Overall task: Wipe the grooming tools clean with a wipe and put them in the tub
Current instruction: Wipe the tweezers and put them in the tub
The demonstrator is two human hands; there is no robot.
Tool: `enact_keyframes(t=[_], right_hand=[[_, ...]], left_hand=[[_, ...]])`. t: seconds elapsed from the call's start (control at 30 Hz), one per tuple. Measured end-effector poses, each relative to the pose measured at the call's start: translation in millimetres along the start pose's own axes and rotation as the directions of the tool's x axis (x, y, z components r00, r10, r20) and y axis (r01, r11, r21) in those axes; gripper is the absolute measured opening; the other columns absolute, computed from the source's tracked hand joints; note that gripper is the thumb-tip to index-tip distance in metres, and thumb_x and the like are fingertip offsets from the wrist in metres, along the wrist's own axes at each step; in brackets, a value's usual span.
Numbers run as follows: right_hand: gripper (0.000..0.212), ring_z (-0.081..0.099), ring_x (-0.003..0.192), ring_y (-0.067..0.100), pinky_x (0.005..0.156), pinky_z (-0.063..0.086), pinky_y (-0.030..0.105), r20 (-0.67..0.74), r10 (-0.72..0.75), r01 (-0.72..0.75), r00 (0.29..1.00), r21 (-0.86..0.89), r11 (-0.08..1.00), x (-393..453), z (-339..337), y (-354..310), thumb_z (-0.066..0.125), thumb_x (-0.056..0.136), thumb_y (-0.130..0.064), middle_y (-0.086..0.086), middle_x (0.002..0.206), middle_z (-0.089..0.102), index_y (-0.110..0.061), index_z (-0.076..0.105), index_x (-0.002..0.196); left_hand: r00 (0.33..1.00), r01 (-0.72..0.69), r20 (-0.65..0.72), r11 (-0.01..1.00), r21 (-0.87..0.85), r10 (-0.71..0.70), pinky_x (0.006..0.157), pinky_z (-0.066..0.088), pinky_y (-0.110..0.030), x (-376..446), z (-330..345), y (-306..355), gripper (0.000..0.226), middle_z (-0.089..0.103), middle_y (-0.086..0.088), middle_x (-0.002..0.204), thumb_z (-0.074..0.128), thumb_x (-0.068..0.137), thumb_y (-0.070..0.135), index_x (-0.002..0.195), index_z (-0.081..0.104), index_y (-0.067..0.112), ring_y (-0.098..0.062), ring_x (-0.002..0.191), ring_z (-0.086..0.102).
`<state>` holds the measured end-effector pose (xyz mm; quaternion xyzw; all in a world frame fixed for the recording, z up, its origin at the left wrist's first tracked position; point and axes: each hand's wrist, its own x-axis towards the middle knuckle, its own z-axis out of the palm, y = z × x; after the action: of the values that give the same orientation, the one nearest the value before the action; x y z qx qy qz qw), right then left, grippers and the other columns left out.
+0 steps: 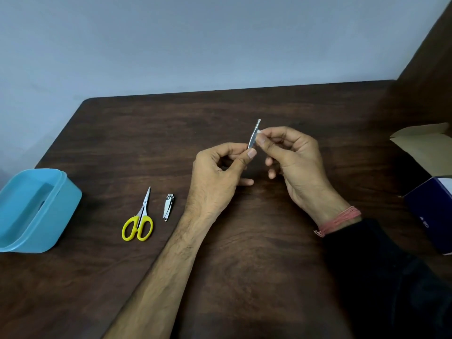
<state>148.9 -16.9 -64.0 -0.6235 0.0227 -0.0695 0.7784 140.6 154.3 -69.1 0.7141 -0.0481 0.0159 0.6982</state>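
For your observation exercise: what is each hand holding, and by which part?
The left hand pinches the tweezers by their lower end. The right hand pinches a small white wipe against their upper part.

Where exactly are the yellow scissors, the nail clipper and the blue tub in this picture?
yellow scissors point(140, 222): head view, on the pivot area just above the yellow handle loops.
nail clipper point(168, 206): head view, on the middle of its metal body.
blue tub point(66, 192): head view, on its right outer wall near the rim.
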Motion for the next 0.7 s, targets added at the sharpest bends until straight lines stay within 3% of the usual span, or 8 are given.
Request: enact_keyframes(t=[0.3,0.43,0.57,0.7], right_hand=[[0.007,0.062,0.06,0.012,0.041,0.047,0.025,0.083,-0.031,0.039,0.996,-0.092,0.995,-1,-1,3,0.083,0.095,-0.008,0.005,0.093,0.079,-0.014,0.081,0.095],[0.005,0.063,0.062,0.013,0.041,0.048,0.026,0.076,-0.087,0.096,0.993,-0.13,0.987,-3,0,4,0.083,0.096,-0.01,0.01,0.095,0.08,-0.01,0.08,0.1],[0.009,0.063,0.059,0.014,0.039,0.048,0.026,0.059,-0.101,0.11,0.993,-0.162,0.981,-3,2,6,0.082,0.098,-0.012,0.005,0.094,0.08,-0.006,0.078,0.104],[0.008,0.067,0.062,0.016,0.042,0.051,0.028,0.112,-0.099,0.123,0.989,-0.233,0.965,-5,3,6,0.082,0.098,-0.014,0.007,0.092,0.08,-0.01,0.079,0.105]], left_hand=[[0.998,0.061,-0.023,0.99,-0.125,-0.064,0.067,0.069,-0.031,0,-4,6,0.02,0.083,-0.007,0.091,0.088,0.094,0.014,0.114,0.086,0.009,-0.011,0.081,0.076],[0.997,0.072,-0.013,0.985,-0.156,-0.075,0.069,0.069,-0.032,2,-2,7,0.02,0.083,-0.018,0.103,0.082,0.1,0.014,0.119,0.085,0.007,-0.014,0.088,0.075],[0.995,0.091,-0.027,0.974,-0.208,-0.099,0.069,0.068,-0.031,2,-5,9,0.018,0.082,-0.01,0.096,0.077,0.104,0.012,0.12,0.084,0.011,-0.014,0.091,0.078],[0.992,0.108,-0.031,0.955,-0.275,-0.121,0.078,0.07,-0.033,1,-5,11,0.02,0.085,-0.01,0.111,0.077,0.104,0.013,0.122,0.083,0.006,-0.014,0.091,0.08]])
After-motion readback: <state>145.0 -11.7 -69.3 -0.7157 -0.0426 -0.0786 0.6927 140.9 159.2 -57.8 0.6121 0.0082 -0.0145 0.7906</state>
